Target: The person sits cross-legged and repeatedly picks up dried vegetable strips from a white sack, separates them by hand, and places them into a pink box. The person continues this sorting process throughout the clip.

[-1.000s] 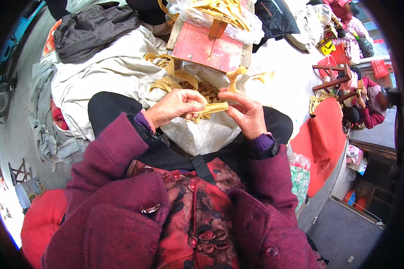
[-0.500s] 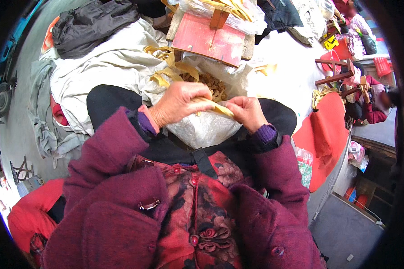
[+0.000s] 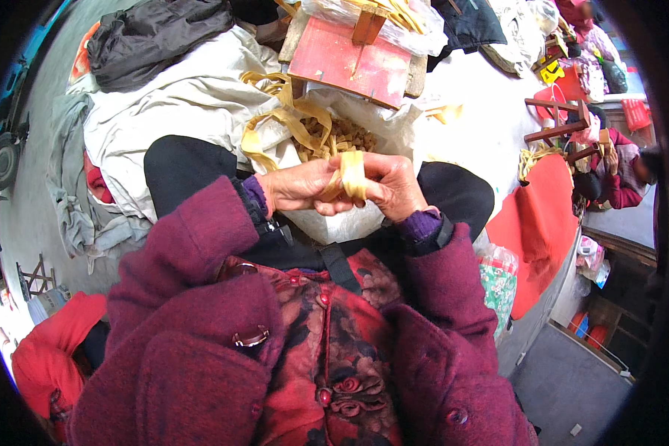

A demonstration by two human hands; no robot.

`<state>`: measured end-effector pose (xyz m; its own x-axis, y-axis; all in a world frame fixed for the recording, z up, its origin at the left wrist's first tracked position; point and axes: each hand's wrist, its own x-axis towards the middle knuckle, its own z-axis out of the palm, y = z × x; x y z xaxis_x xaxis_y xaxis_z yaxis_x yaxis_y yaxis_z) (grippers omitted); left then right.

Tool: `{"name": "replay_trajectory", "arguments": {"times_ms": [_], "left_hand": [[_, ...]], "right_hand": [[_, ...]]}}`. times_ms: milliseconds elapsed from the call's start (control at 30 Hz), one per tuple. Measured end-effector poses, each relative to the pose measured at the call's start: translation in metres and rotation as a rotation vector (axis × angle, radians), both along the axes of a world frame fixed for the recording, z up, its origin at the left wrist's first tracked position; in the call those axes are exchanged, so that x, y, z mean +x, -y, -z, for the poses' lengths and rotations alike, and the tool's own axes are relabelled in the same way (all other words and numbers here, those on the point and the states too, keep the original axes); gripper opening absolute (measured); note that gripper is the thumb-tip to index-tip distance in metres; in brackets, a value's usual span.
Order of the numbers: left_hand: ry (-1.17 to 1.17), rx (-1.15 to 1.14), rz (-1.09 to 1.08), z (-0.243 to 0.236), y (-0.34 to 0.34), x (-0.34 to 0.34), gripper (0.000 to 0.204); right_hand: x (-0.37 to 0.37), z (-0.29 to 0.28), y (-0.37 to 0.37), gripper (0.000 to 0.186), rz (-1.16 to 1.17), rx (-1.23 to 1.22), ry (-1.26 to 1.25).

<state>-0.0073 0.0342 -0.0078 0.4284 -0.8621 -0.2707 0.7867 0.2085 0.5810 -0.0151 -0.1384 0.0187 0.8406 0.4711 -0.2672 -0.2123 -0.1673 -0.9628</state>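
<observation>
Together at the centre, my left hand (image 3: 301, 187) and my right hand (image 3: 390, 186) grip a pale yellow flat strip (image 3: 352, 172), which stands bent into a loop between their fingers. Both hands are closed on it, and some fingertips are hidden behind the strip. Beneath them is an open white woven sack (image 3: 321, 227) in my lap. It holds yellow-brown pieces (image 3: 353, 136), with long yellow strips (image 3: 290, 121) draped at its left.
A red wooden board (image 3: 349, 56) stands ahead with a plastic-wrapped bundle of strips (image 3: 401, 22). White cloth (image 3: 163, 134) and a dark bag (image 3: 156, 44) lie left, a red mat (image 3: 535, 238) right. Other people work at far right (image 3: 624, 171), and a red-sleeved person sits lower left (image 3: 52, 349).
The strip, held out flat earlier, now forms an upright loop. My hands have come together, the left one lowering and shifting right. The red-sleeved person at lower left has leaned further into view.
</observation>
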Motion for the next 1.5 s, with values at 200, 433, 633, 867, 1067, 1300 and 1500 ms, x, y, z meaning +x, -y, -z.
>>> {"name": "replay_trajectory", "arguments": {"times_ms": [200, 433, 633, 867, 1067, 1300, 1500], "left_hand": [[-0.018, -0.001, -0.166, 0.016, 0.009, -0.011, 0.02], [0.332, 0.309, -0.742, 0.024, 0.014, -0.008, 0.026], [0.592, 0.493, -0.56, 0.017, 0.005, -0.003, 0.025], [1.03, 0.842, -0.56, 0.019, 0.014, -0.01, 0.028], [0.634, 0.621, -0.628, 0.025, 0.019, -0.009, 0.015], [-0.015, 0.12, -0.576, 0.025, 0.012, -0.012, 0.017], [0.271, 0.331, -0.395, 0.013, 0.003, -0.014, 0.029]], "right_hand": [[0.002, 0.005, 0.004, 0.024, -0.074, -0.09, 0.222], [0.0, 0.02, -0.007, 0.024, 0.363, -0.531, 0.766], [0.004, 0.029, 0.002, 0.022, 0.172, -0.209, 0.185], [-0.003, 0.042, -0.02, 0.017, 0.407, -0.475, 0.744], [-0.007, 0.039, -0.026, 0.011, 0.404, -0.479, 0.914], [0.001, 0.039, -0.014, 0.005, 0.617, 0.215, 0.263], [0.012, 0.037, 0.011, 0.013, 0.745, 0.38, -0.137]]}}
